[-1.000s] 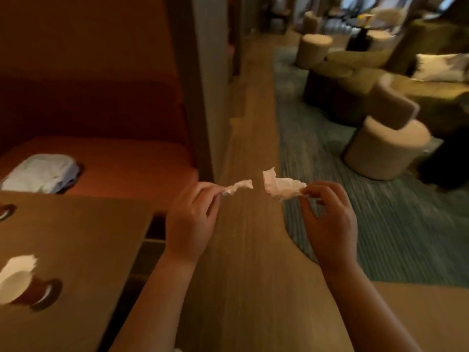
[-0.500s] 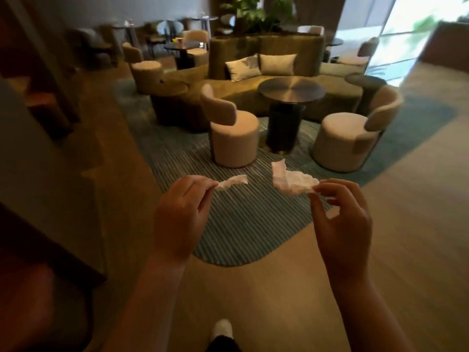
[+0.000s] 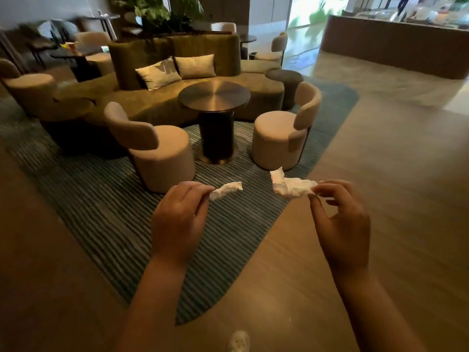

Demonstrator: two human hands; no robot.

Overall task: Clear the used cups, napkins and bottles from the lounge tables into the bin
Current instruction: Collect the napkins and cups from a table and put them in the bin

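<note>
Both hands are pinching napkin pieces mid-frame: I'm seeing my left hand (image 3: 179, 219) gripping the small napkin scrap (image 3: 225, 190), my right hand (image 3: 341, 224) gripping the larger napkin piece (image 3: 291, 187), well apart.

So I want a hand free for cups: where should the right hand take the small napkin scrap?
Probably the free right end of the small napkin scrap, from the right: it sticks out towards the right hand, while the left hand pinches the other end. The right hand's grip also holds the bigger scrap.
</note>
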